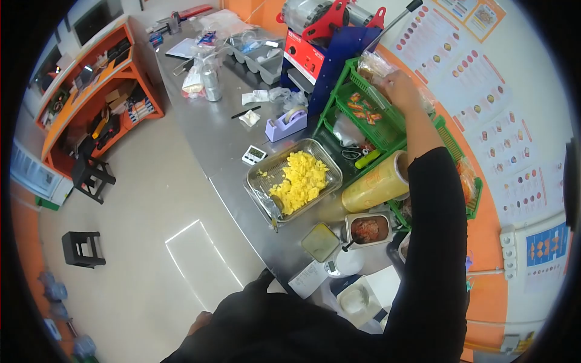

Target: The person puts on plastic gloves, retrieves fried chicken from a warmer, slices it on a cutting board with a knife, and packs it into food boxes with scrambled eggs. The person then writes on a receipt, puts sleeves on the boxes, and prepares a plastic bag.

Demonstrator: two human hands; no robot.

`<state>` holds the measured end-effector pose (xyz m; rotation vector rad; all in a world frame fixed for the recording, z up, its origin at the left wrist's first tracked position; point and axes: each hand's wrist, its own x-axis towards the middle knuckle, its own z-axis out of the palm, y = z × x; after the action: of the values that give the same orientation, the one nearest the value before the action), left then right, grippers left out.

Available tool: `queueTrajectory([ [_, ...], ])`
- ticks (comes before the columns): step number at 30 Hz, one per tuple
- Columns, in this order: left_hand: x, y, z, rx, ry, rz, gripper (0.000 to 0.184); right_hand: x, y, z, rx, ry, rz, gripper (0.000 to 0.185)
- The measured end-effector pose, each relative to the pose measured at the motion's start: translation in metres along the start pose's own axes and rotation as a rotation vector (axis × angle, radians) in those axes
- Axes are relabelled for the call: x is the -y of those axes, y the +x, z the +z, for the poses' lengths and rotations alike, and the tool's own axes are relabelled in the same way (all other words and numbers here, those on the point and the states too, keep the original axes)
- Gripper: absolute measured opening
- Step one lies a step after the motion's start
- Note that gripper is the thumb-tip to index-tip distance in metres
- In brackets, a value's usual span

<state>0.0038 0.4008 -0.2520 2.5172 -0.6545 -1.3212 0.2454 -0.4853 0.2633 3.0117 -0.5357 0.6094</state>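
Observation:
My right hand (400, 91) reaches over the upper green basket (348, 75), with its fingers curled at a clear plastic packet (375, 68). Whatever lies within those fingers is hidden. Several small colourful wrapped packets (364, 109) lie in the basket just beside the hand. My left hand (198, 322) hangs low at my side above the floor, mostly covered by my dark clothing, and its fingers do not show. On the steel counter, scrambled egg (301, 181) fills part of a metal tray (254, 175), where a spoon (275, 212) rests.
Below the baskets stand a tall yellow container (376, 184) and a metal tin of reddish food (367, 230). A white scale (348, 263), a timer (254, 155) and a purple tape dispenser (287, 125) share the counter (206, 130). A red and blue machine (308, 60) stands behind.

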Motion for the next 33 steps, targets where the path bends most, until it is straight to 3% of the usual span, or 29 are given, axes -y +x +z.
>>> queueTrajectory([
  [3, 0.008, 0.004, -0.004, 0.02, 0.037, 0.017, 0.01, -0.008, -0.006, -0.005, -0.404, -0.145, -0.051, 0.022],
  [6, 0.017, 0.022, -0.015, 0.039, 0.151, 0.091, 0.012, -0.027, -0.022, -0.037, -0.528, -0.115, -0.152, 0.026],
  [8, 0.022, 0.046, -0.027, 0.011, 0.26, 0.173, 0.013, -0.02, -0.051, -0.07, -0.24, 0.489, 0.104, 0.027],
  [10, -0.009, 0.05, -0.065, 0.022, 0.144, 0.034, 0.024, 0.001, -0.106, -0.106, -0.025, 1.005, 0.136, 0.029],
  [11, -0.02, 0.052, -0.079, -0.006, 0.157, 0.091, 0.024, 0.007, -0.138, -0.124, -0.025, 0.999, 0.185, 0.029],
  [14, -0.039, 0.07, -0.107, 0.12, 0.051, 0.035, 0.022, 0.013, -0.239, -0.156, 0.48, 1.029, 0.274, 0.023],
  [15, -0.03, 0.074, -0.103, -0.001, 0.174, 0.192, 0.017, 0.013, -0.27, -0.163, 0.644, 1.005, 0.309, 0.021],
  [17, -0.034, 0.082, -0.106, -0.027, -0.057, 0.11, 0.006, 0.024, -0.331, -0.164, 0.848, 0.916, 0.379, 0.019],
  [19, -0.008, 0.105, -0.105, -0.008, 0.329, 0.423, 0.012, 0.022, -0.392, -0.148, 0.907, 0.79, 0.282, 0.016],
  [21, -0.001, 0.116, -0.108, 0.065, 0.466, 0.473, 0.017, 0.026, -0.455, -0.115, 0.818, 0.781, 0.392, 0.016],
  [24, -0.012, 0.113, -0.111, 0.066, 0.535, 0.422, 0.02, 0.047, -0.538, -0.057, 0.704, 0.477, 0.386, 0.016],
  [26, -0.023, 0.103, -0.111, 0.017, 0.16, 0.219, 0.024, 0.074, -0.586, -0.02, 0.737, 0.209, 0.44, 0.018],
  [27, -0.029, 0.1, -0.112, -0.017, -0.029, 0.122, 0.028, 0.09, -0.594, -0.013, 0.72, 0.272, 0.509, 0.021],
  [29, -0.038, 0.1, -0.108, -0.032, -0.201, -0.001, 0.031, 0.112, -0.617, -0.002, 0.438, 0.206, 0.309, 0.026],
  [30, -0.04, 0.097, -0.104, -0.037, -0.375, -0.107, 0.035, 0.116, -0.621, 0.001, 0.441, 0.216, 0.3, 0.026],
  [33, -0.044, 0.083, -0.097, -0.031, -0.361, -0.116, 0.036, 0.124, -0.627, 0.003, 0.303, 0.298, 0.375, 0.037],
])
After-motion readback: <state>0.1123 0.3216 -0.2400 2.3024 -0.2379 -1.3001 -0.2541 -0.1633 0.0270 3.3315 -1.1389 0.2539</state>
